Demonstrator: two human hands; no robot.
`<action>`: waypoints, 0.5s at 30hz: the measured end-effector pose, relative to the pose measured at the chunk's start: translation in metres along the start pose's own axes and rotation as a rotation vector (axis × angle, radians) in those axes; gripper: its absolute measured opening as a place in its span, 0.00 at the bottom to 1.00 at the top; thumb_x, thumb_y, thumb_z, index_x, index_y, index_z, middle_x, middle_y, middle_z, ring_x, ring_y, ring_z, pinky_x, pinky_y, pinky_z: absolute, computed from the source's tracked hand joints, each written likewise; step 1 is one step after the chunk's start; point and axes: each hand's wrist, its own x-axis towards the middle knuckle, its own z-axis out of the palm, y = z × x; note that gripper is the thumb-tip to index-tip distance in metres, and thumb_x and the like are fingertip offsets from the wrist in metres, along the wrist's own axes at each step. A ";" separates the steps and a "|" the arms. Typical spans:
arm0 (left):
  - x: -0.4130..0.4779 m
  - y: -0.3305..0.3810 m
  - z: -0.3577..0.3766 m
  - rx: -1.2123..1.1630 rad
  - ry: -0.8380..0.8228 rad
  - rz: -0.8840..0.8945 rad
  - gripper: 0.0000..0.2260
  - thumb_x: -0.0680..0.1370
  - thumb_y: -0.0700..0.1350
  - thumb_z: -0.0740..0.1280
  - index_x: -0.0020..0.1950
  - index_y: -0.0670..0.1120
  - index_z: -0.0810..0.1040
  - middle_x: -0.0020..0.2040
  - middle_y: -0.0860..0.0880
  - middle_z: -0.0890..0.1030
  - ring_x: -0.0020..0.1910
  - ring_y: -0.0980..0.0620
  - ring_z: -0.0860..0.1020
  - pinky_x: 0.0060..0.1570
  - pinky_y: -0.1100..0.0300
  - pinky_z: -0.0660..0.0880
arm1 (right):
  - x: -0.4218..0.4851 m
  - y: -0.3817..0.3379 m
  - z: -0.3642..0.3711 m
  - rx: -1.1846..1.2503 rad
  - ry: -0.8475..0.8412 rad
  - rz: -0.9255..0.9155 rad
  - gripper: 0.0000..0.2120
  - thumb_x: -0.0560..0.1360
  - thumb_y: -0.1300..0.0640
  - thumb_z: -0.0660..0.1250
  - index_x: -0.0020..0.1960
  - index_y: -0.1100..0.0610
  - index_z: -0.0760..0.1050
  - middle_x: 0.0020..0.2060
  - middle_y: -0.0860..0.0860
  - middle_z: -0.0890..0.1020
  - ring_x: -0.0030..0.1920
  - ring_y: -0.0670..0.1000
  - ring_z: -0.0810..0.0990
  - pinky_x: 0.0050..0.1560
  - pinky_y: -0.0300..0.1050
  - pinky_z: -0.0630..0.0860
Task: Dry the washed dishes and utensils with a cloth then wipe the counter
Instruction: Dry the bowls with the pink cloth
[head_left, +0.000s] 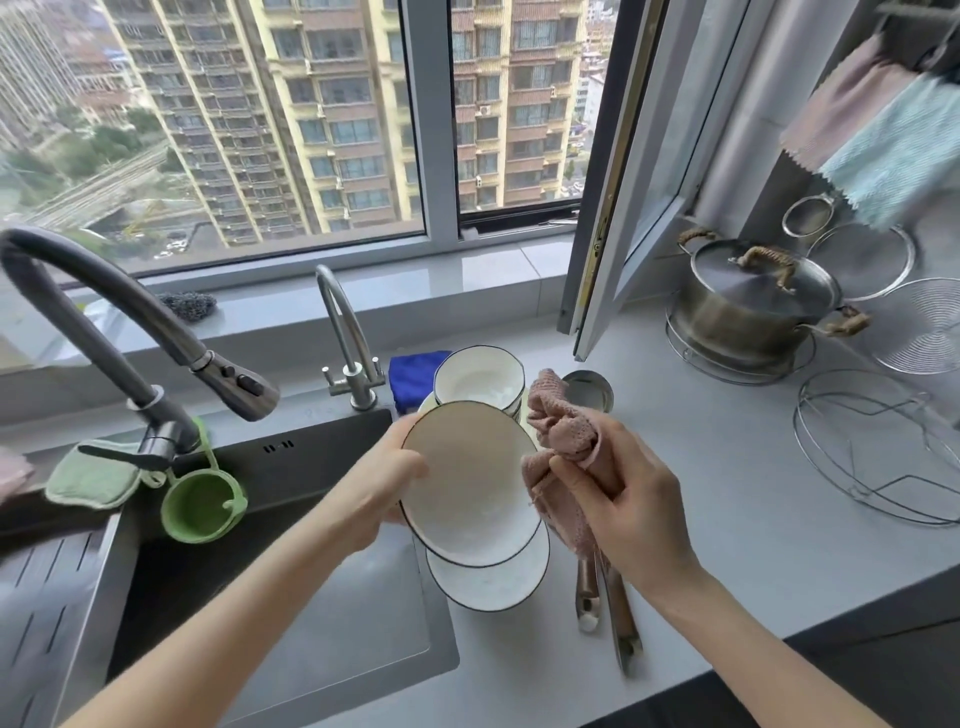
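Note:
My left hand (387, 486) grips the left rim of a white plate with a dark edge (470, 483), held tilted above the counter. My right hand (631, 499) is closed on a bunched pink cloth (563, 428) at the plate's right rim. Under the held plate a second white plate (491, 584) lies on the grey counter (753, 519). Behind them stands a stack of white bowls (480, 376). Metal utensils (605, 608) lie on the counter under my right wrist, partly hidden by it.
A dark sink (291, 571) with a grey pull-out faucet (130, 322) and a smaller tap (348, 343) sits at left. A blue cloth (413, 376) and a metal cup (589, 389) lie near the bowls. A lidded steel pot (748, 301), wire racks (878, 447) and hanging towels (878, 140) occupy the right.

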 end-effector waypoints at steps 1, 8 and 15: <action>-0.002 0.000 0.000 -0.080 -0.053 -0.015 0.19 0.76 0.36 0.57 0.58 0.57 0.74 0.50 0.51 0.80 0.47 0.49 0.79 0.41 0.54 0.76 | 0.003 -0.004 0.007 -0.023 -0.039 -0.076 0.19 0.73 0.45 0.67 0.62 0.49 0.76 0.59 0.44 0.80 0.60 0.45 0.77 0.59 0.43 0.73; 0.014 -0.029 -0.003 -0.339 -0.109 -0.125 0.21 0.73 0.66 0.61 0.54 0.54 0.81 0.53 0.51 0.84 0.56 0.49 0.80 0.58 0.50 0.72 | 0.001 -0.012 0.082 -0.393 -0.866 -0.080 0.32 0.78 0.36 0.37 0.77 0.47 0.52 0.78 0.56 0.43 0.74 0.48 0.31 0.75 0.51 0.35; 0.008 -0.035 -0.025 -0.301 -0.109 -0.179 0.20 0.72 0.57 0.66 0.50 0.41 0.81 0.42 0.39 0.83 0.42 0.40 0.79 0.46 0.53 0.73 | -0.006 -0.022 0.070 -0.355 -1.270 -0.218 0.19 0.81 0.52 0.49 0.63 0.56 0.73 0.69 0.48 0.71 0.71 0.47 0.63 0.74 0.49 0.49</action>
